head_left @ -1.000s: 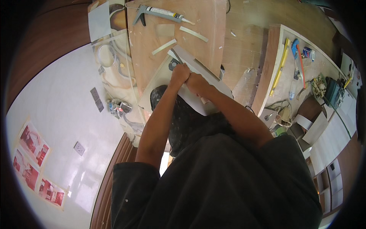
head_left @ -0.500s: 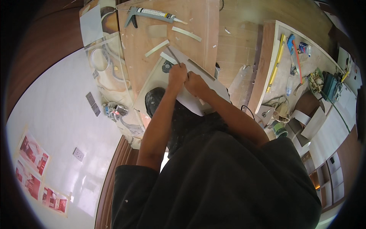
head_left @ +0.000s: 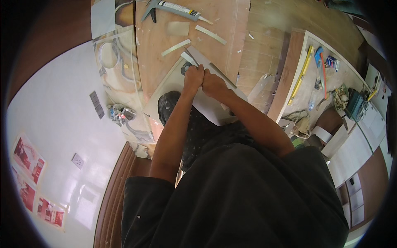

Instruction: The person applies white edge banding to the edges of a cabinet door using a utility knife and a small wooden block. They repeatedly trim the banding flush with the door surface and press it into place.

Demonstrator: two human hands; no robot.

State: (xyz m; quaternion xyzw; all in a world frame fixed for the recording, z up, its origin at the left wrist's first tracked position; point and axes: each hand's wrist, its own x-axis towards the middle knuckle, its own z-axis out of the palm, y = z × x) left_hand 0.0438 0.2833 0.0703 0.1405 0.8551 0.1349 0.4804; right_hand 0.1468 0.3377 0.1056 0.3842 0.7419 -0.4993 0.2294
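Observation:
My two hands are pressed together in fists at the far edge of a pale grey panel [head_left: 206,109], which lies on a plywood board [head_left: 165,70]. My left hand [head_left: 193,77] is closed around a small dark tool [head_left: 183,68], whose thin tip points along a grey strip [head_left: 203,62] at the panel's edge. My right hand [head_left: 213,84] is curled tight against the left and rests on the panel. What its fingers hold is hidden.
A caulking gun [head_left: 175,7] and loose pale strips [head_left: 176,47] lie farther out on the board. To the right, a workbench [head_left: 289,89] carries a yellow level [head_left: 300,74], cans and a green power tool [head_left: 355,105]. A white wall [head_left: 62,124] with sockets is on the left.
Both hands have slid together farther along the panel's edge, away from my body. My arms are more stretched out.

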